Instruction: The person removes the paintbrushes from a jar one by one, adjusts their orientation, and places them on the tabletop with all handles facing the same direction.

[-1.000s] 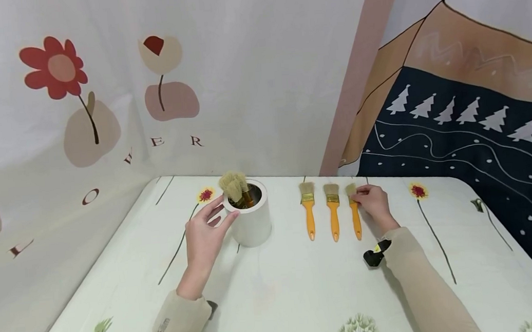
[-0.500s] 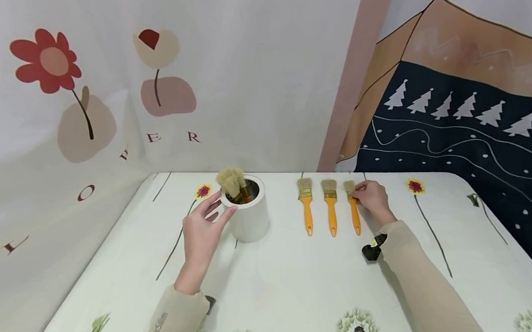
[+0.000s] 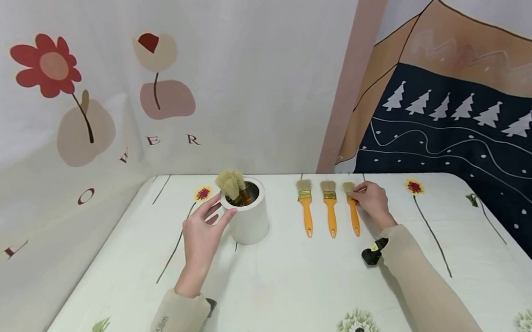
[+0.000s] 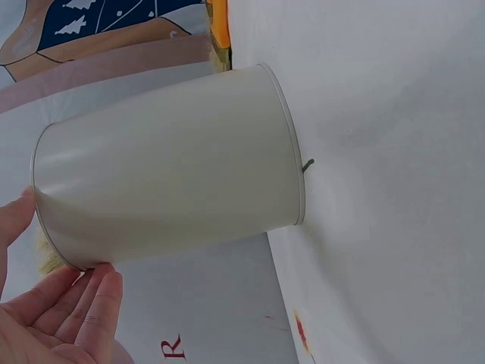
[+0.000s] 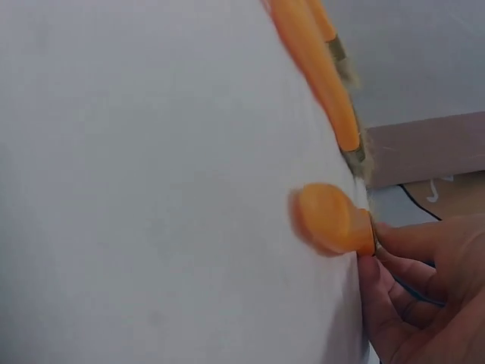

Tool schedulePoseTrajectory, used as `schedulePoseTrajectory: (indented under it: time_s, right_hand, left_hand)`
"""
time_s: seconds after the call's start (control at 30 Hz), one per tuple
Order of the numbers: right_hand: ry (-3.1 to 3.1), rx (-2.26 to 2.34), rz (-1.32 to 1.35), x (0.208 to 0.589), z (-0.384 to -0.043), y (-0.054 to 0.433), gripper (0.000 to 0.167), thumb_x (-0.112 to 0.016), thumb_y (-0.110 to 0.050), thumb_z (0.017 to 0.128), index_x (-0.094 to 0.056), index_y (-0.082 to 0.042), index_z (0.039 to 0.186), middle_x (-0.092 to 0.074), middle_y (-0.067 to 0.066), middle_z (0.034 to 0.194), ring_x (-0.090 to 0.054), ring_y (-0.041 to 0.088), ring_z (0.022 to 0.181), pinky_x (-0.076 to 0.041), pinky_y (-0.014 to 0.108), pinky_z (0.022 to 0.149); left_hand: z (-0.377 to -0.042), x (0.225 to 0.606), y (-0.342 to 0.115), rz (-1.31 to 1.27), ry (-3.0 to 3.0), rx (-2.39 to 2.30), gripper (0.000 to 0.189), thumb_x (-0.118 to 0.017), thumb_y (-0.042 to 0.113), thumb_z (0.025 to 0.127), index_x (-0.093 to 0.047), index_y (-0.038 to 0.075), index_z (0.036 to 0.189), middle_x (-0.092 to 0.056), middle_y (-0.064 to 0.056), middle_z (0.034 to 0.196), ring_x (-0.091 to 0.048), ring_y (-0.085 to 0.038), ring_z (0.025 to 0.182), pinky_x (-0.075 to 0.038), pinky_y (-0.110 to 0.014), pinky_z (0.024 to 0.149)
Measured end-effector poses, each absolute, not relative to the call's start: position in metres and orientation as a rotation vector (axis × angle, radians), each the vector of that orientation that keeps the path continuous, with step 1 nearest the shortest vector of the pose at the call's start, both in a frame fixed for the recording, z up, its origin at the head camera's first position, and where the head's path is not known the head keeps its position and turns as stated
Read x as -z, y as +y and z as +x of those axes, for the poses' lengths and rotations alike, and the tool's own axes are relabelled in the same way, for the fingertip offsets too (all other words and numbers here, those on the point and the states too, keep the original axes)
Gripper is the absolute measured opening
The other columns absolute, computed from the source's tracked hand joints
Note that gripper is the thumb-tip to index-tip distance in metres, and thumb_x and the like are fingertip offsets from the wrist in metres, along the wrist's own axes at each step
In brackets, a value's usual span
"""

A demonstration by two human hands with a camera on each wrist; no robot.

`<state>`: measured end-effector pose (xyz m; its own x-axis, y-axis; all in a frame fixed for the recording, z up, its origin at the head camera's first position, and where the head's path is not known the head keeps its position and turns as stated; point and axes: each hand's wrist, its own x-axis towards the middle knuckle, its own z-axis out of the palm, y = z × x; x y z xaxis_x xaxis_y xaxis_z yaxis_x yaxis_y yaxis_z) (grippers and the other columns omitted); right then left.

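While our left hand (image 3: 200,236) holds the white container (image 3: 251,223) mid-frame near its top, our right hand (image 3: 372,202) pinches the rightmost brush (image 3: 355,220), right of centre; lifting sideways could jostle the middle brush (image 3: 332,216), and tugging unevenly could topple the container.

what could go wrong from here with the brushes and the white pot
The left hand holds the white pot only near its top, so a pull might tip it. The right hand pinches the rightmost brush towards its bristle end, so it might swing when lifted and knock the middle brush.
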<state>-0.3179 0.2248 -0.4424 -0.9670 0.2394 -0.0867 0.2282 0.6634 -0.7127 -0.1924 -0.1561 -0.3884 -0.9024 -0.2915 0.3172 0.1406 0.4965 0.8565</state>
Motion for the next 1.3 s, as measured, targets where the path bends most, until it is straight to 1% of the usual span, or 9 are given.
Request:
schedulePoseTrajectory:
  time_s: [0.23,0.43,0.57,0.63,0.73,0.83,0.9,1.03,1.3]
  right_hand:
    - [-2.816,-1.353,-0.382,0.434,-0.309,0.226,0.031,-0.059,-0.018,0.100,-0.062,0.002,0.122,-0.064,0.020,0.114,-0.065,0.019,0.085,-0.055,0.013,0.067]
    - [-2.769,-1.413,-0.360,0.423,-0.307,0.222,0.039,-0.057,-0.021,0.099,-0.058,0.000,0.132,-0.059,0.019,0.123,-0.060,0.024,0.094,-0.048,0.014,0.069]
    - [-2.746,-1.458,-0.280,0.416,-0.303,0.215,0.039,-0.056,-0.021,0.099,-0.058,-0.002,0.133,-0.059,0.019,0.131,-0.061,0.027,0.102,-0.051,0.015,0.076]
    - [-2.729,-1.495,-0.250,0.412,-0.300,0.209,0.039,-0.055,-0.022,0.100,-0.058,-0.002,0.134,-0.059,0.020,0.134,-0.062,0.029,0.106,-0.053,0.019,0.083]
    - [-2.712,-1.571,-0.219,0.405,-0.297,0.200,0.040,-0.055,-0.024,0.101,-0.058,-0.004,0.134,-0.057,0.020,0.137,-0.062,0.033,0.112,-0.057,0.029,0.097]
    - [-2.696,-1.648,-0.176,0.399,-0.295,0.190,0.041,-0.056,-0.026,0.101,-0.057,-0.004,0.135,-0.055,0.019,0.139,-0.060,0.035,0.119,-0.053,0.039,0.108]
    - [-2.689,-1.685,-0.143,0.396,-0.295,0.184,0.041,-0.057,-0.026,0.100,-0.057,-0.005,0.135,-0.055,0.018,0.140,-0.058,0.034,0.124,-0.050,0.043,0.112]
    - [-2.668,-1.741,-0.079,0.390,-0.292,0.170,0.041,-0.059,-0.025,0.100,-0.058,-0.005,0.135,-0.056,0.017,0.140,-0.054,0.033,0.127,-0.047,0.044,0.114]
    - [-2.614,-1.845,0.071,0.380,-0.285,0.133,0.036,-0.060,-0.024,0.100,-0.060,-0.007,0.132,-0.059,0.016,0.136,-0.060,0.032,0.123,-0.051,0.042,0.112]
  left_hand:
    - [-0.192,0.386,-0.155,0.132,-2.335,1.383,0.056,-0.081,0.033,0.084,-0.065,0.010,0.132,-0.066,-0.014,0.134,-0.066,-0.030,0.120,-0.060,-0.038,0.095]
    - [-0.193,0.387,-0.155,0.135,-2.326,1.384,0.055,-0.082,0.031,0.083,-0.066,0.010,0.131,-0.067,-0.011,0.133,-0.067,-0.028,0.119,-0.060,-0.036,0.095]
    - [-0.193,0.388,-0.155,0.142,-2.320,1.379,0.054,-0.083,0.030,0.082,-0.066,0.011,0.131,-0.067,-0.011,0.132,-0.068,-0.027,0.118,-0.061,-0.035,0.094]
    - [-0.193,0.388,-0.155,0.141,-2.318,1.382,0.055,-0.083,0.030,0.082,-0.066,0.011,0.131,-0.067,-0.011,0.132,-0.068,-0.027,0.118,-0.061,-0.036,0.094]
    - [-0.193,0.388,-0.155,0.138,-2.317,1.384,0.055,-0.083,0.031,0.082,-0.066,0.011,0.131,-0.067,-0.010,0.132,-0.068,-0.027,0.118,-0.061,-0.036,0.094]
    - [-0.193,0.388,-0.155,0.139,-2.319,1.384,0.055,-0.082,0.031,0.083,-0.066,0.011,0.131,-0.067,-0.010,0.132,-0.068,-0.027,0.118,-0.061,-0.036,0.094]
    - [-0.193,0.388,-0.155,0.141,-2.318,1.379,0.055,-0.083,0.030,0.083,-0.066,0.011,0.131,-0.068,-0.010,0.132,-0.068,-0.027,0.118,-0.061,-0.037,0.094]
    - [-0.193,0.388,-0.155,0.145,-2.317,1.374,0.054,-0.082,0.029,0.083,-0.066,0.010,0.131,-0.067,-0.012,0.132,-0.068,-0.028,0.118,-0.061,-0.039,0.095]
    - [-0.193,0.389,-0.156,0.142,-2.325,1.378,0.055,-0.082,0.030,0.083,-0.066,0.011,0.131,-0.067,-0.013,0.133,-0.068,-0.028,0.118,-0.061,-0.038,0.095]
